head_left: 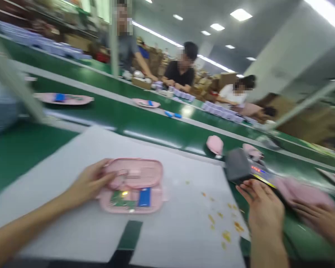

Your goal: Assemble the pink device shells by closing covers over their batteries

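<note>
My left hand (93, 181) grips the left edge of a pink case (141, 172) over the white sheet (80, 230). In the case's lower part lie a green circuit board (118, 199) with a lit spot and a blue block (144, 197). My right hand (264, 204) is raised at the sheet's right edge, just below a grey box-shaped device (237, 165) with a lit display. Its fingertips are pressed together; whatever they hold is too small to make out.
Another person's hand (315, 216) rests on a pink piece (304, 191) at the right. Pink shells (64, 98) and blue parts (173, 114) lie on the green belt (106, 115) beyond. Several people work across it. A slanted post (16, 82) stands left.
</note>
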Available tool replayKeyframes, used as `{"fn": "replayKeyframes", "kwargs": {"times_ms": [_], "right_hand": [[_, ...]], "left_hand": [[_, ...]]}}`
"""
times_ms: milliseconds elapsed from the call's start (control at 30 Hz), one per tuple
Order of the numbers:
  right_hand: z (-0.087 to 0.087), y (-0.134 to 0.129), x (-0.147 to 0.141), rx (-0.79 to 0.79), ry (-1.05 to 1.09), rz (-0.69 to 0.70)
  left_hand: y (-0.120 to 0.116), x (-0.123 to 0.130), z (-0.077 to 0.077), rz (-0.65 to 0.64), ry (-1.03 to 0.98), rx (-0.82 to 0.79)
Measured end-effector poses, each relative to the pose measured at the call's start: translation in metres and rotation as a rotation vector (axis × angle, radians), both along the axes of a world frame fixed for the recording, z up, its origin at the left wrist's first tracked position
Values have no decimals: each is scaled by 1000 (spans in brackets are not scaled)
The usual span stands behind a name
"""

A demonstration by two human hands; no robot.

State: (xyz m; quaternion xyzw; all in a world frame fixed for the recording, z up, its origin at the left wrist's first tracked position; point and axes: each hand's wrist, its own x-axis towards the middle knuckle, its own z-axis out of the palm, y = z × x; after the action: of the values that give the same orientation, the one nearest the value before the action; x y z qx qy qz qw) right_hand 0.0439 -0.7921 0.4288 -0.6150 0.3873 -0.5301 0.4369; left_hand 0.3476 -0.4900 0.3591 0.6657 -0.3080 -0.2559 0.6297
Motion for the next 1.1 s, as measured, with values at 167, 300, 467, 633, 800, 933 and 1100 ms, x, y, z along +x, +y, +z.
{"fn": "replayKeyframes", "kwargs": {"times_ms": [167,300,467,633,800,933,1100], "right_hand": [[21,114,134,-468,434,792],[10,156,201,-697,723,1066],[-15,156,217,-805,832,977],[-24,162,218,-940,825,842],[-16,172,225,-867,908,718],[8,169,237,-642,1174,627],[26,151,249,-465,1183,881]], "left_hand": [[10,-3,10,-61,172,-30],[10,-7,6,-53,206,-104],[15,-7,-1,-25,131,-95],[15,-7,-5,-5,68,-103],[17,-7,-5,-20,31,-81],[21,-10,-2,-7,53,-45],[23,-11,2,74,10,33]]}}
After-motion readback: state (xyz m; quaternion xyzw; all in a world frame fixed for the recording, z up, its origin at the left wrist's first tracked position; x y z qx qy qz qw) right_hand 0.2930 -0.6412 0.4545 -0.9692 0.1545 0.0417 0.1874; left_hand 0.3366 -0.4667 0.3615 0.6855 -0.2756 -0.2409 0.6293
